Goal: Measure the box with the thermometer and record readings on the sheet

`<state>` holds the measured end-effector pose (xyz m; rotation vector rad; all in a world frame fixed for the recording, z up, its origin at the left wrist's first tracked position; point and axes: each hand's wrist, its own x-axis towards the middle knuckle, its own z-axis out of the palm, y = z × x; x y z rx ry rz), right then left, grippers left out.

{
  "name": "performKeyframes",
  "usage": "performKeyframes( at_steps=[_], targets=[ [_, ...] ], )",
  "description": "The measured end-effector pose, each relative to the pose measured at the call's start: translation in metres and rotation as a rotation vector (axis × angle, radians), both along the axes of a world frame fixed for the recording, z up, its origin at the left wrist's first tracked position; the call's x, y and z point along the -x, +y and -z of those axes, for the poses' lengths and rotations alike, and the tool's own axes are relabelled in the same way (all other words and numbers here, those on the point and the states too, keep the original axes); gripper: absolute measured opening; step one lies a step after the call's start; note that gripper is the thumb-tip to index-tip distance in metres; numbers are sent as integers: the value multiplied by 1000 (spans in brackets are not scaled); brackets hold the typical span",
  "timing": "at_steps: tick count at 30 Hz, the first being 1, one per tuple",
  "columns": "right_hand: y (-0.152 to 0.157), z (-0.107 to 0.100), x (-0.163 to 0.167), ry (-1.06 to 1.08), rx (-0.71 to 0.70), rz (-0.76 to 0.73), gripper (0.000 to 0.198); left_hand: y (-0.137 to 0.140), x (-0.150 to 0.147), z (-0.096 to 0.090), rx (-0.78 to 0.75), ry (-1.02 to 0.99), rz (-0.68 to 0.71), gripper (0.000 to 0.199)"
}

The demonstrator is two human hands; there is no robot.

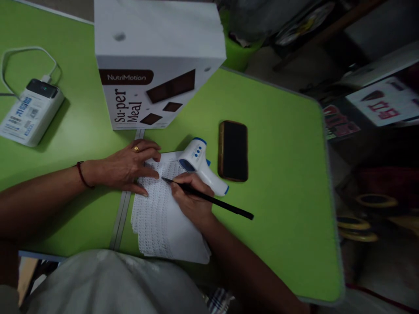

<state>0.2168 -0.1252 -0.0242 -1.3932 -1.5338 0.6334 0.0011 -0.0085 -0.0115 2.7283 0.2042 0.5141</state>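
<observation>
Between pen (226, 206) and table edge (334, 209), room

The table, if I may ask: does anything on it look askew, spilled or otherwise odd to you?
Slightly: the papers under the pen are stacked unevenly, their left edges stepped near the bottom rather than flush. I see no spill on the table.

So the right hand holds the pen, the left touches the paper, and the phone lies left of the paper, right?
Not quite: the phone lies right of the paper, as the head view shows. The right hand does hold the pen, and the left hand touches the paper.
</observation>
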Motion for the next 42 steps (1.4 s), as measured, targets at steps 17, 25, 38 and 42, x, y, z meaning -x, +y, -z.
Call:
performKeyframes(
  at_steps=[17,25,38,42],
  targets=[
    [2,-3,1,9,-36,-6,15,0,1,-2,-8,-9,7,50],
    [3,-5,1,-3,-38,8,14,0,0,-2,1,10,2,50],
    [4,-7,2,-15,-44,40,14,0,0,-1,-1,-12,7,49],
    [4,-7,2,-26,-33,12,15,0,0,-1,-7,-28,12,49]
  ],
)
